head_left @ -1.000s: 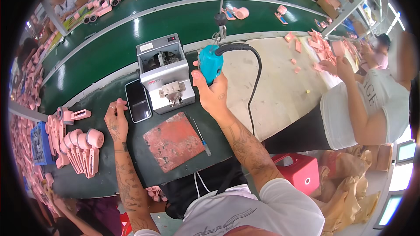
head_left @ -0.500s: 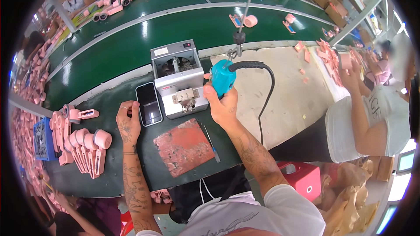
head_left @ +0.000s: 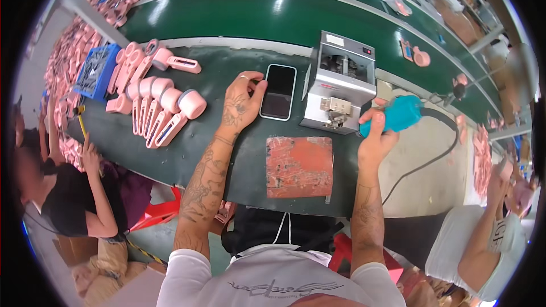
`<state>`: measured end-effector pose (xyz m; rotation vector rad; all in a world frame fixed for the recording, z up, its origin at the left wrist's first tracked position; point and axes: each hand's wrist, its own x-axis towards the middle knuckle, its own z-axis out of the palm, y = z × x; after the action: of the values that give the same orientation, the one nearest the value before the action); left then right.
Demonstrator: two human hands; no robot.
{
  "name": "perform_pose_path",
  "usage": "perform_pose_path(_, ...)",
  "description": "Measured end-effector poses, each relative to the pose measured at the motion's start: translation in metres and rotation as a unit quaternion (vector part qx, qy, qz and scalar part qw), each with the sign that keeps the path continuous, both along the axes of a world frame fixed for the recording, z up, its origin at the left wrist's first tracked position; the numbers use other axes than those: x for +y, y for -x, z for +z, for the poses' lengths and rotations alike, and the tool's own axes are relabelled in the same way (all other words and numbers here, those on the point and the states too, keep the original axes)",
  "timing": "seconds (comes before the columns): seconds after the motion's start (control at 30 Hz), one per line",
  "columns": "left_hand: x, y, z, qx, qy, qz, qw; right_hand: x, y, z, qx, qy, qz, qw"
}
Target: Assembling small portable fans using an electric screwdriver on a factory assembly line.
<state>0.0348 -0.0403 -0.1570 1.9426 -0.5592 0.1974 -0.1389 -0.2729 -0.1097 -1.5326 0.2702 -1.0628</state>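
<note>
My right hand (head_left: 372,136) grips a teal electric screwdriver (head_left: 396,115) with a black cable (head_left: 438,153), held just right of a grey metal screw feeder box (head_left: 340,82). My left hand (head_left: 242,99) rests flat on the dark green bench, its fingertips touching the left edge of a black phone (head_left: 278,91) lying face up. A worn orange-red mat (head_left: 300,166) lies on the bench between my two forearms.
A row of pink plastic handled parts (head_left: 162,102) lies left of my left hand, beside a blue crate (head_left: 95,73). Green conveyor belts (head_left: 256,17) run behind the bench with pink parts on them. Other people sit at the left (head_left: 62,193) and right (head_left: 489,233).
The view has shifted, so the bench now sits more central. My right hand with the screwdriver has dropped lower, beside the feeder's right side. My left hand reached up to the phone's edge.
</note>
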Motion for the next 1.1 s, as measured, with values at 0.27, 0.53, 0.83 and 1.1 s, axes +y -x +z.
perform_pose_path(0.27, -0.003, 0.009, -0.012, -0.089, -0.044, 0.002, 0.995, -0.019, 0.007, -0.012, 0.049, 0.041, -0.045, 0.997)
perform_pose_path(0.53, 0.001, 0.009, -0.012, -0.074, -0.054, -0.004, 0.996, -0.020, 0.006, -0.017, 0.084, 0.089, -0.080, 0.989)
perform_pose_path(0.83, 0.005, 0.012, -0.012, -0.042, -0.050, -0.025, 0.998, -0.013, 0.009, -0.004, 0.089, 0.087, -0.067, 0.990)
perform_pose_path(1.1, 0.007, 0.010, -0.017, -0.094, -0.053, 0.000, 0.994, -0.018, 0.007, -0.015, 0.109, 0.078, -0.076, 0.988)
